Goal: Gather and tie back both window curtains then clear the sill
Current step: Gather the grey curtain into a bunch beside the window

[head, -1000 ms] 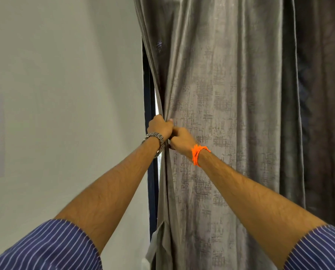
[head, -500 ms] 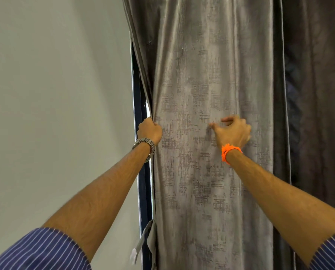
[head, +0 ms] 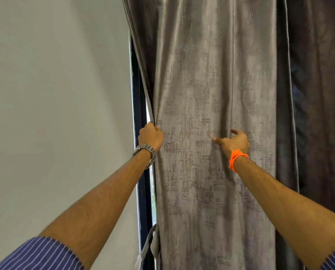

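Observation:
A grey patterned curtain [head: 197, 90] hangs in front of me, spread wide. My left hand [head: 150, 137], with a metal watch on its wrist, is shut on the curtain's left edge at about mid height. My right hand [head: 234, 140], with an orange thread on its wrist, is out against the curtain's face further right, fingers spread, holding no fabric. A second, darker curtain [head: 318, 94] hangs at the far right. A grey tie-back strap [head: 150, 244] dangles low by the left edge. The sill is hidden.
A plain white wall [head: 55, 94] fills the left. A dark window frame [head: 139, 98] runs down between the wall and the curtain, with a thin strip of daylight beside it.
My right hand let go of the curtain's left edge and moved right across the fabric, opening out. The left hand has kept its grip on the edge. The view shifted slightly.

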### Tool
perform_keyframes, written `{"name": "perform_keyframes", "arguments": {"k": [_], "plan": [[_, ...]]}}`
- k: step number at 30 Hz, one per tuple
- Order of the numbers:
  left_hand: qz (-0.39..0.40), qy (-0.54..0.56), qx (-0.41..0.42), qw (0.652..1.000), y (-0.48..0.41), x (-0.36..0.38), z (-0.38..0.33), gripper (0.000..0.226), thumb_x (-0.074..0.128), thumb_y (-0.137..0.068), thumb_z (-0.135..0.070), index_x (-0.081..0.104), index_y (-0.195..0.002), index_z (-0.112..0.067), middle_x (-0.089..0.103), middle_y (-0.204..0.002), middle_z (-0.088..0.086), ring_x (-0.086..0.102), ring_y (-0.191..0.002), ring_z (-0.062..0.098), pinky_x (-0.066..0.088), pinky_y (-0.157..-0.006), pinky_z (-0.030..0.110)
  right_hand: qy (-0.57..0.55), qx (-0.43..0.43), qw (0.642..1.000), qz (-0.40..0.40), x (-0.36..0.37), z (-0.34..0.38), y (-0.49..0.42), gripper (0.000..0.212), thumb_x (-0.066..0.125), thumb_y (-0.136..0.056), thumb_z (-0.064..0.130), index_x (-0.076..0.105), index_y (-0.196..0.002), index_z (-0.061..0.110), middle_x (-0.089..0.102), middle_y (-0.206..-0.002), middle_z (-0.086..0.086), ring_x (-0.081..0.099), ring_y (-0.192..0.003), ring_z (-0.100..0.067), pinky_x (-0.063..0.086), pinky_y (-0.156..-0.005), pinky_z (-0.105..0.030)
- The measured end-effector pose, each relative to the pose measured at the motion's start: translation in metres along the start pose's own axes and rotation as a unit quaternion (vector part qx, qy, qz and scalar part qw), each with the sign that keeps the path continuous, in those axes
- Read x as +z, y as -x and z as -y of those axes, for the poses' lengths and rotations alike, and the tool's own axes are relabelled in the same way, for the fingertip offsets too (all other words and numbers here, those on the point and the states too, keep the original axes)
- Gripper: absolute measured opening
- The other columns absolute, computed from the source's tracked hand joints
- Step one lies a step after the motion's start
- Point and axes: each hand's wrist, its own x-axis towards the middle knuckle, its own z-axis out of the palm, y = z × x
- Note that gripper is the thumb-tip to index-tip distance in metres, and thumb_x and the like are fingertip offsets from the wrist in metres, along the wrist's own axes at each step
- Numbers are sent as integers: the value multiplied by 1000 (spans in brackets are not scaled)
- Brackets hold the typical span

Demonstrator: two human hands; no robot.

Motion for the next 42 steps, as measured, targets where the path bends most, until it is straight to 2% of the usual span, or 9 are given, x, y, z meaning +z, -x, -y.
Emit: {"name": "perform_keyframes", "arguments": {"k": [3, 5, 9, 16, 20, 26, 29, 35, 42], "plan": [[1, -1, 3, 1000, 2, 0, -1, 22, 41, -101, -18, 59, -104, -5, 63, -95, 9, 64, -89, 30, 54, -82, 44, 49, -32, 998, -16, 7, 4, 6, 56, 84, -73, 16, 62, -123, 3, 68, -111, -15, 65, -101, -31, 54, -89, -37], [-5, -15, 10, 1000, 4, 0, -3, 23, 41, -101, -17, 58, -105, -3, 64, -98, 12, 64, -89, 31, 54, -82, 45, 79, -63, 995, -20, 12, 11, 14, 20, 79, -75, 12, 68, -92, 10, 65, -72, -4, 62, -68, -21, 49, -63, -28], [-3, -11, 21, 1000, 10, -2, -12, 22, 41, -100, -18, 57, -96, -3, 64, -92, 14, 64, -85, 33, 53, -75, 42, 77, -74, 994, -9, 27, 24, 29, 25, 71, -75, 9, 51, -60, 12, 46, -50, 1, 48, -55, -22, 31, -47, -22], [9, -12, 36, 999, 24, -11, -28, 19, 41, -100, -18, 51, -87, -8, 55, -83, 7, 60, -82, 30, 46, -70, 36, 62, -73, 995, 37, 52, 54, 54, 16, 70, -72, 9, 59, -73, -2, 62, -70, -14, 56, -63, -26, 48, -52, -32], [18, -17, 41, 999, 34, -16, -36, 22, 41, -101, -19, 56, -98, -3, 54, -87, 7, 53, -76, 24, 40, -65, 31, 69, -88, 992, 52, 55, 67, 67, 21, 69, -73, 6, 49, -66, 6, 52, -64, -9, 50, -60, -23, 36, -47, -27], [69, 32, 42, 996, 43, -19, -47, 22, 41, -101, -23, 52, -90, -8, 53, -83, 5, 51, -75, 23, 36, -64, 30, 81, -116, 985, 100, 56, 78, 85, 19, 64, -75, 2, 50, -62, 2, 53, -62, -14, 52, -60, -25, 41, -48, -28], [98, 81, 30, 991, 43, -19, -47, 34, 39, -102, -37, 52, -86, -10, 52, -74, 1, 51, -74, 23, 36, -59, 29, 94, -129, 976, 149, 54, 80, 92, 26, 55, -78, -3, 42, -59, 9, 38, -53, -4, 36, -51, -18, 25, -43, -25], [211, 142, -18, 967, 47, -14, -41, 82, 47, -71, -81, 66, -100, -7, 70, -91, 10, 68, -87, 29, 55, -82, 41, 98, -139, 962, 212, 49, 68, 109, 18, 49, -90, -1, 61, -79, 6, 57, -65, -5, 51, -60, -15, 32, -40, -14], [164, 74, -24, 983, 50, 3, -41, 36, 62, -85, -45, 56, -90, -10, 61, -86, 7, 61, -81, 24, 53, -78, 40, 110, -116, 950, 267, 48, 46, 114, 24, 44, -85, -4, 59, -101, 7, 58, -72, -11, 55, -66, -22, 42, -53, -28]]}}
